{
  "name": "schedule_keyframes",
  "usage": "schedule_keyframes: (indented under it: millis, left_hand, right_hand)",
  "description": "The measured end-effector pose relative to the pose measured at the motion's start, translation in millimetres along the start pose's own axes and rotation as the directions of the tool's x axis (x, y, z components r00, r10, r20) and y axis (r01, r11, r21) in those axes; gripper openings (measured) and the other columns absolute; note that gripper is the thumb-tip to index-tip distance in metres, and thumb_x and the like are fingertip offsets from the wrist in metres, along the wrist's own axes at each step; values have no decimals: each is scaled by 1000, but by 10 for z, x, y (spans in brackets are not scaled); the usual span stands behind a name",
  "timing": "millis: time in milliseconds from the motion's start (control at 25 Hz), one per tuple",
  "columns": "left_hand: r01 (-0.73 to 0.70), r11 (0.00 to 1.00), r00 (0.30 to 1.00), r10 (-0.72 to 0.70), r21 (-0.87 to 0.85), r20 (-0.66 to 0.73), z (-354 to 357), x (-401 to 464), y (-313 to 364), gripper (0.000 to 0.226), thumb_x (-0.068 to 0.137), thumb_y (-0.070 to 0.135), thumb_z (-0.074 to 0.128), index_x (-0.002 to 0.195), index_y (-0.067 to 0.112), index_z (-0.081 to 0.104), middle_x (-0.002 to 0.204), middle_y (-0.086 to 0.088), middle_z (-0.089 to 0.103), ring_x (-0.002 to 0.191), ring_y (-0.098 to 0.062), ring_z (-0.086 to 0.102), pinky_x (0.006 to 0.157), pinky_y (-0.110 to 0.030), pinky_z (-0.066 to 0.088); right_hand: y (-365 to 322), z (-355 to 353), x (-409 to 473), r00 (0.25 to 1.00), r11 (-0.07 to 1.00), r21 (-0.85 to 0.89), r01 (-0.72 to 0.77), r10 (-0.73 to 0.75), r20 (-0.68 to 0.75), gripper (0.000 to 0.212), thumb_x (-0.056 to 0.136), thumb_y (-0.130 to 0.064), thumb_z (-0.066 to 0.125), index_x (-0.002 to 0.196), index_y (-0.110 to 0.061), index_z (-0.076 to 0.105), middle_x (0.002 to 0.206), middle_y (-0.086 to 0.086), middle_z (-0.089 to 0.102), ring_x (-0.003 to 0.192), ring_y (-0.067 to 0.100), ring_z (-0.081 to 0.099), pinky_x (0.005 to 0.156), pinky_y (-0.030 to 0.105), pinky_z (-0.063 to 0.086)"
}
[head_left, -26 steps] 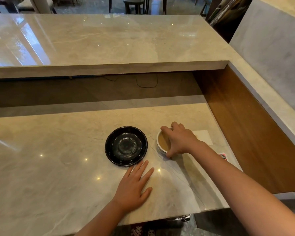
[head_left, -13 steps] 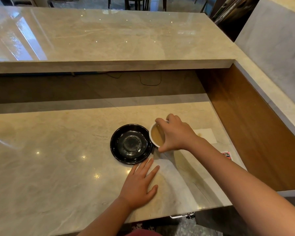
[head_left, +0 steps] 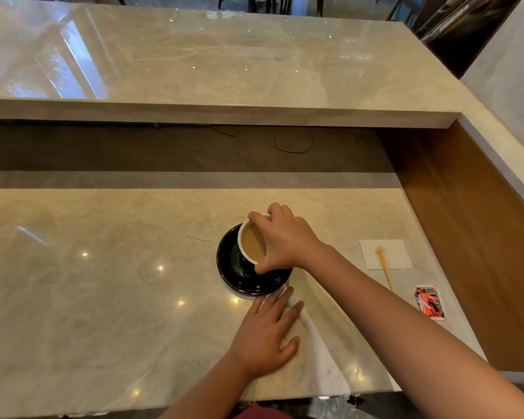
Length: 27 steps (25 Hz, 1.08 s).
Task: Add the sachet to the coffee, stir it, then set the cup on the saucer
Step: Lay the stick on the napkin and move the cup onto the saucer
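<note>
- We see the right hand clamped from above on the white-lined, dark-bodied coffee cup, fingers on the far rim and thumb on the near rim. We judge this top grip was chosen to leave the base free for seating.
- The cup sits over the centre of the round glossy black saucer, just right of mid-frame. Whether its foot already touches the saucer or hovers just above it we cannot tell.
- The milky tan coffee lies fairly high in the cup; the rim looks near level, which we read as a guard against spilling.
- The left hand lies flat on the pale polished marble desk, fingers spread and holding nothing, fingertips just beside the saucer's near edge. We take it as a brace, perhaps also to stop the saucer sliding.
- At right of frame a thin wooden stirrer rests partly on a white paper napkin, and a red-and-black printed sachet lies below it, well apart from the cup. We judge both are finished with.
- Judgement: final step in hand; only the release is left.
</note>
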<state>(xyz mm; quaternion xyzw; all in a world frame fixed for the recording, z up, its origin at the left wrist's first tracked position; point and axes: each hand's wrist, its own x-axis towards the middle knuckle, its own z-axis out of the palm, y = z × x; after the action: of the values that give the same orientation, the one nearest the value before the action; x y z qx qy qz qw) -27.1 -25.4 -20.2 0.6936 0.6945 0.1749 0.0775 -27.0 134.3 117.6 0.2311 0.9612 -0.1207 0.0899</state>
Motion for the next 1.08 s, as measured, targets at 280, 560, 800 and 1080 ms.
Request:
schedule_keyframes:
  millis: [280,560,800,1080]
  left_hand:
    - [-7,999,999,5,-37,-38,9,-8,-13,60,85,44,53,139,20,42,144,-10,38,135,-24,24,106,-41,25]
    - [-9,1000,999,8,-22,-38,26,-9,-24,61,84,45,53,139,20,43,144,-10,37,136,-24,23,107,-42,23]
    - [-3,1000,1000,3,-10,-18,40,-5,-31,60,85,46,51,139,20,43,145,-10,37,136,-25,22,107,-43,23]
    - [6,1000,1000,-6,12,-10,48,-5,-35,59,86,46,50,139,21,43,144,-11,38,136,-24,22,108,-42,23]
  right_hand:
    - [-105,120,130,999,999,-39,29,-27,41,97,55,-51,75,134,-22,28,126,15,38,114,32,37,84,43,45]
    - [-121,141,146,999,998,-53,27,-24,46,96,56,-52,74,134,-22,28,126,15,38,113,32,37,84,44,44]
    - [-144,145,85,998,998,-61,33,-30,59,95,57,-51,74,135,-21,28,125,16,39,112,33,38,84,43,43]
    - [-120,154,62,997,998,-62,34,-29,76,99,61,-51,72,141,-23,19,132,15,36,118,33,36,87,45,41]
